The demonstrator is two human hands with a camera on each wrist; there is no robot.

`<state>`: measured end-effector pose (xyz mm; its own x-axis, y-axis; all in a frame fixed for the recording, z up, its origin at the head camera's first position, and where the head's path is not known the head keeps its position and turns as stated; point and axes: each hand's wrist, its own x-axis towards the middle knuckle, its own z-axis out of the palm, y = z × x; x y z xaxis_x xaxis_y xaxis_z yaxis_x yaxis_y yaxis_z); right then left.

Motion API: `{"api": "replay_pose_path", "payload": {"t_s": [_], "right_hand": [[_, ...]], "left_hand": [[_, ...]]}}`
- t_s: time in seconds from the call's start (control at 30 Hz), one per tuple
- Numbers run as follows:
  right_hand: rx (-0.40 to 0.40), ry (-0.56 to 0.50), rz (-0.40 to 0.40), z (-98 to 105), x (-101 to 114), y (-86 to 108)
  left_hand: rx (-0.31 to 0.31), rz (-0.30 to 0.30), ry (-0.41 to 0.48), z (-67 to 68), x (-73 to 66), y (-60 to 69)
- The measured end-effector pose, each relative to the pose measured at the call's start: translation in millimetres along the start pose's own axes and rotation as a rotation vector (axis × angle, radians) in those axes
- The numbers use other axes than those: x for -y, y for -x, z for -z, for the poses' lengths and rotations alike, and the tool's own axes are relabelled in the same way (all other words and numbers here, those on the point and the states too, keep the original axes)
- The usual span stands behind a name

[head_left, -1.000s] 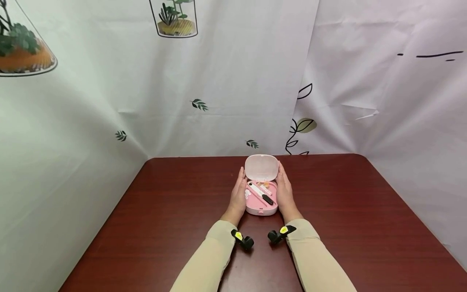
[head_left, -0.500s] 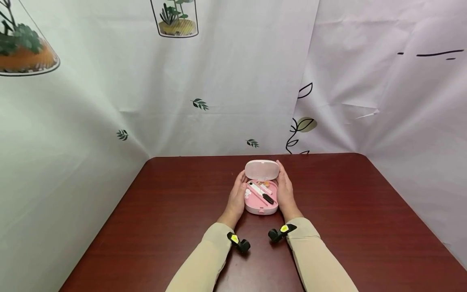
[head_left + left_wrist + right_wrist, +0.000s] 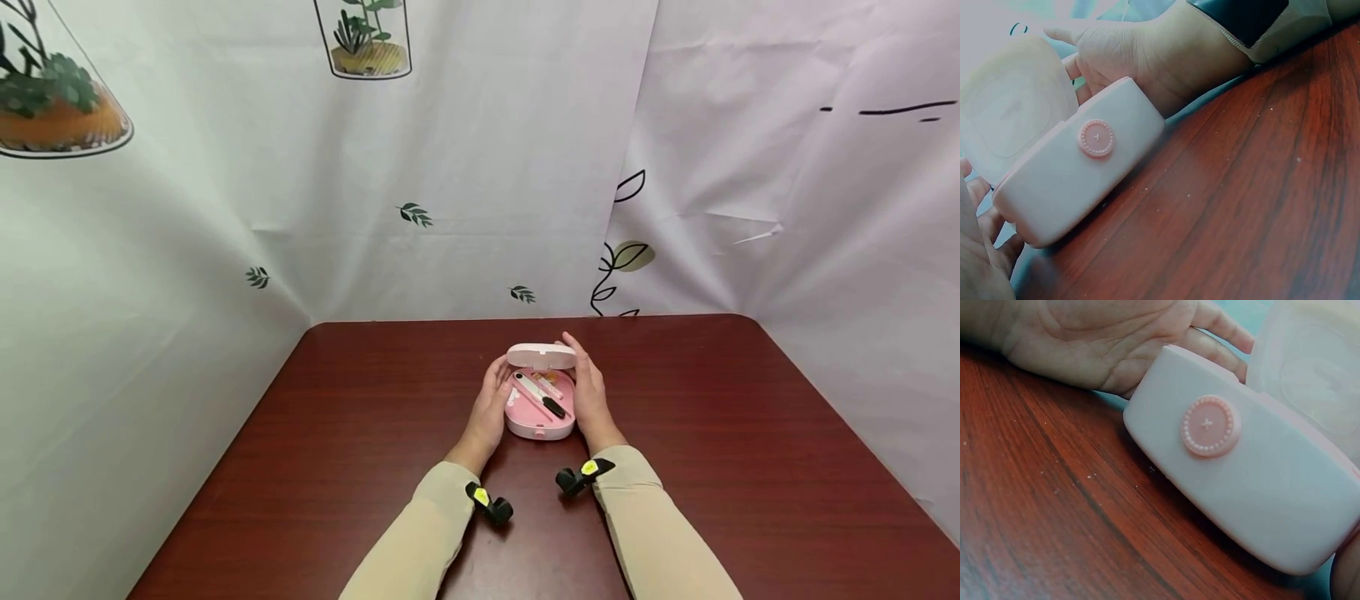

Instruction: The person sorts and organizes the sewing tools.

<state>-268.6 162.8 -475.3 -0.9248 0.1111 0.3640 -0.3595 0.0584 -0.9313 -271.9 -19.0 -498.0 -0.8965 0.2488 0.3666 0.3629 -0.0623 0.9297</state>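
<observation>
A pink and white oval case (image 3: 540,432) sits on the table, its translucent lid (image 3: 542,357) partly raised at the back. Inside lie a slim white tool with a black end (image 3: 553,407) and a few small pale pieces, too small to tell. My left hand (image 3: 487,413) rests along the case's left side, fingers bent gently by the lid. Along the right side lies my right hand (image 3: 592,398), fingers stretched toward the lid's edge. Both wrist views show the round pink button (image 3: 1097,138) on the front wall; the case hides some fingertips.
The dark red wooden table (image 3: 360,450) extends around the case. A white cloth (image 3: 480,167) printed with plants hangs behind its far edge. Black camera mounts (image 3: 491,504) sit on both wrists, over beige sleeves (image 3: 420,533).
The lid has tipped forward and down from nearly upright, and the fingers of both hands have moved with it. The case has stayed about where it was.
</observation>
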Motion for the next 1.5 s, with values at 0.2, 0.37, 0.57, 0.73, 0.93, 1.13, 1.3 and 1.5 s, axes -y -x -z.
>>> {"api": "replay_pose_path", "payload": {"t_s": [0.2,0.37,0.57,0.73,0.93,1.13,1.3,1.5], "right_hand": [[0.031,-0.002,-0.002,4,3,0.5],[0.083,0.049,-0.033,12,7,4.3],[0.152,0.067,-0.029,25,-8,3.1],[0.2,0.032,0.026,35,-31,0.6],[0.264,-0.015,0.127,41,-37,1.4],[0.312,-0.006,0.145,42,-41,1.0],[0.328,0.028,0.151,42,-41,2.0],[0.334,0.058,0.183,41,-42,0.7]], "left_hand": [[0.039,0.015,-0.019,0.8,-31.1,8.2],[0.043,0.024,-0.056,1.5,-32.1,10.5],[-0.018,-0.009,0.031,-0.1,-4.0,4.7],[-0.069,-0.032,0.082,-0.3,10.7,1.2],[-0.104,0.012,0.077,0.7,13.2,-0.3],[-0.163,0.029,-0.071,2.8,12.3,-1.4],[-0.19,0.041,-0.144,7.0,10.2,0.2],[-0.129,0.072,-0.157,15.3,11.3,-1.9]]}}
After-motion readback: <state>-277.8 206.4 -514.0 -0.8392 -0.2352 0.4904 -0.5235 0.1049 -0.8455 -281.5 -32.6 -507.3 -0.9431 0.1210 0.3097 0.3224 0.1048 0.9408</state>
